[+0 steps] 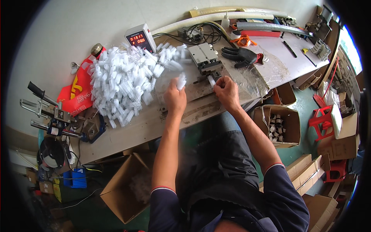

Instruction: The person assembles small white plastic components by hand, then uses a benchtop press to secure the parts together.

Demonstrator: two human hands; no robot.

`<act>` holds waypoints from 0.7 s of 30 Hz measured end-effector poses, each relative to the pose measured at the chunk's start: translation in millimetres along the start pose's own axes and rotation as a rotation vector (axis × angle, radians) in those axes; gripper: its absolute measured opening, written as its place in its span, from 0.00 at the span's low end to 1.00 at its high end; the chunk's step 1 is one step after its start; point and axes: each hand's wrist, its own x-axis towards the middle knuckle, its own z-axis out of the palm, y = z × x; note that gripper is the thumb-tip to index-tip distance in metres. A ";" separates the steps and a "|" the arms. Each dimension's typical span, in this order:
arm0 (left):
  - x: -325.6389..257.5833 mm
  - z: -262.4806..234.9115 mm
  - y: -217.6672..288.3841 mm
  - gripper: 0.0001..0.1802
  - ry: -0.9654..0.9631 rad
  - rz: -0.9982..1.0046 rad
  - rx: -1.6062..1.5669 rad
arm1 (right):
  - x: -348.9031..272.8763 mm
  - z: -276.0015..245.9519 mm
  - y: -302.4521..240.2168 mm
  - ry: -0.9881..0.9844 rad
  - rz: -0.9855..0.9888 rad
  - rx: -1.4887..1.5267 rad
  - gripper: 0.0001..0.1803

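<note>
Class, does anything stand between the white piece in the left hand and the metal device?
Nothing visible does: the gap between the white piece, in the left hand, and the metal device looks open. The right hand, pinching another white piece, is right of that gap.

1. I see a pale bench [141, 131] running across the view, its front edge worn and stained.
2. On its left half I find a big heap of white pieces [121, 83], with a red bag [77, 94] beside it and a display box [140, 38] behind.
3. Near its middle I make out a metal fixture [204, 56]; to the right lie a dark glove [239, 56], clear film [266, 75] and a black pen [289, 49].
4. Below, I see a green floor [305, 102] bearing two open cartons [293, 125], a red stool [321, 121] and a blue bin [75, 178].
</note>
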 end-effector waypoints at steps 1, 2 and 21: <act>0.1 -0.1 -0.6 0.06 0.000 -0.001 -0.004 | -1.8 3.0 -2.8 0.039 -0.007 -0.027 0.04; 0.0 -0.3 -1.1 0.06 0.001 -0.002 -0.007 | -4.3 5.3 -5.5 0.036 -0.008 -0.028 0.04; -0.1 -2.3 -0.2 0.07 0.021 -0.005 -0.052 | -10.8 23.2 -16.6 0.247 -0.071 -0.090 0.03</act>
